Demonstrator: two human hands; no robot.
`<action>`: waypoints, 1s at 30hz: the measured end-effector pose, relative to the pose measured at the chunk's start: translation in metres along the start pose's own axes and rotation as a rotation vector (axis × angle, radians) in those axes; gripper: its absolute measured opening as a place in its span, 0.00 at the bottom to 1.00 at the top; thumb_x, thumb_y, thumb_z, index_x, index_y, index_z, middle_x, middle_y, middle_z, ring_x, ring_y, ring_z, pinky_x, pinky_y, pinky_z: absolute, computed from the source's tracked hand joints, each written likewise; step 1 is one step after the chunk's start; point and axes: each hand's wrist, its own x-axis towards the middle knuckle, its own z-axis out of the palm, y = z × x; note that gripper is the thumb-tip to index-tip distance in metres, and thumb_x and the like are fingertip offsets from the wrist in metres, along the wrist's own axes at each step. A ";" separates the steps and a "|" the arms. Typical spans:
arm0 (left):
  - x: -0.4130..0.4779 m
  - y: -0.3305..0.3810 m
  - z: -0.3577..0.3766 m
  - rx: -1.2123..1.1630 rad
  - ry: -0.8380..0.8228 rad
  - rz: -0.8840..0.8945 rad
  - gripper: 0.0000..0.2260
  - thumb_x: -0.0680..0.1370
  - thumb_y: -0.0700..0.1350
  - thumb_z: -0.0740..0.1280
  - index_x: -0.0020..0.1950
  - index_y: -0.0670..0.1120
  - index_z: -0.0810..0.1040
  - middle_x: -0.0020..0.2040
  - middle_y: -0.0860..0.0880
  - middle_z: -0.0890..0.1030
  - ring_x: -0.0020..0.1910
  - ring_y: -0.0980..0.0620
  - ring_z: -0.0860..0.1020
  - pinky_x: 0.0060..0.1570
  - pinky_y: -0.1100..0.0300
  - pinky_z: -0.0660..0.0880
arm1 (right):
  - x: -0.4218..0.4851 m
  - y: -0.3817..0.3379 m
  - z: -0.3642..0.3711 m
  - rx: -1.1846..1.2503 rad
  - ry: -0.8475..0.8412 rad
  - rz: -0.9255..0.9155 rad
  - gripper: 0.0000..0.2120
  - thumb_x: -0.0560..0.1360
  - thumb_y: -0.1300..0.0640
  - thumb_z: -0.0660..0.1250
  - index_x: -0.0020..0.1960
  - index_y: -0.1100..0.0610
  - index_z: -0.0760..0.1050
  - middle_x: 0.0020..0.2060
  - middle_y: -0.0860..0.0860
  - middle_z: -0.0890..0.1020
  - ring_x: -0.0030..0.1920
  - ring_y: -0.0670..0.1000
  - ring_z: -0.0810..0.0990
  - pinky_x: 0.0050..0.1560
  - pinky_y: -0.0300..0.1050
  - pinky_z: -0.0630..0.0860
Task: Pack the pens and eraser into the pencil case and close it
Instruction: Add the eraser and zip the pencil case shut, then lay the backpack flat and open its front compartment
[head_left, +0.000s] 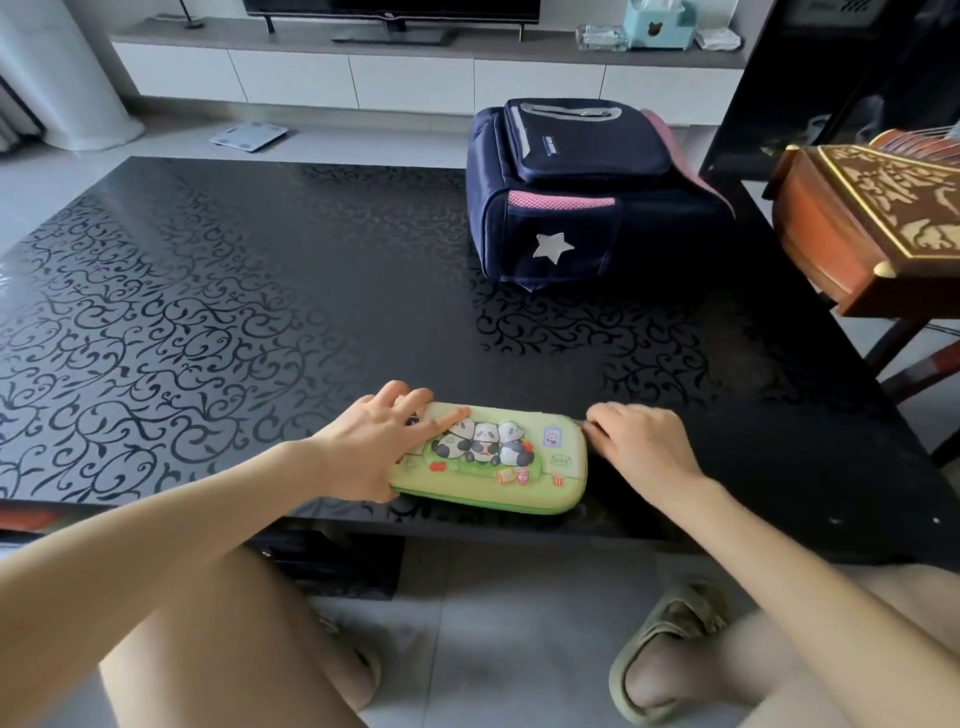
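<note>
Left hand (375, 441) spread flat over the left end of the pencil case (511, 475), fingers loose, pressing down rather than gripping. Green case with three pandas on its lid, lying flat and shut near the front edge of the black patterned table (218, 291). Right hand (641, 446) at the case's far right corner, fingers curled in a pinch there; whatever is pinched too small and blurred to tell. Farther back and right, a navy backpack (582, 197) on the same table, well apart from the case.
</note>
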 end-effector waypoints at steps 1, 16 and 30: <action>0.001 0.000 -0.001 0.000 -0.007 0.005 0.50 0.65 0.55 0.71 0.74 0.60 0.37 0.70 0.49 0.56 0.63 0.48 0.56 0.58 0.55 0.71 | 0.013 0.000 -0.001 0.034 -0.078 -0.007 0.11 0.75 0.51 0.62 0.39 0.57 0.77 0.32 0.49 0.81 0.33 0.54 0.80 0.31 0.44 0.70; 0.084 0.005 -0.043 -0.185 -0.015 -0.072 0.44 0.67 0.55 0.73 0.75 0.59 0.50 0.73 0.50 0.58 0.71 0.47 0.55 0.67 0.55 0.63 | 0.012 -0.017 -0.022 0.036 -0.482 0.067 0.49 0.63 0.30 0.62 0.75 0.45 0.44 0.64 0.54 0.66 0.59 0.58 0.70 0.60 0.53 0.67; 0.274 0.065 -0.133 0.308 0.410 -0.091 0.28 0.75 0.46 0.65 0.73 0.46 0.60 0.73 0.40 0.59 0.73 0.38 0.54 0.72 0.42 0.47 | 0.011 0.183 -0.043 -0.002 -0.495 0.885 0.48 0.57 0.32 0.69 0.67 0.52 0.54 0.55 0.57 0.72 0.54 0.59 0.74 0.52 0.58 0.76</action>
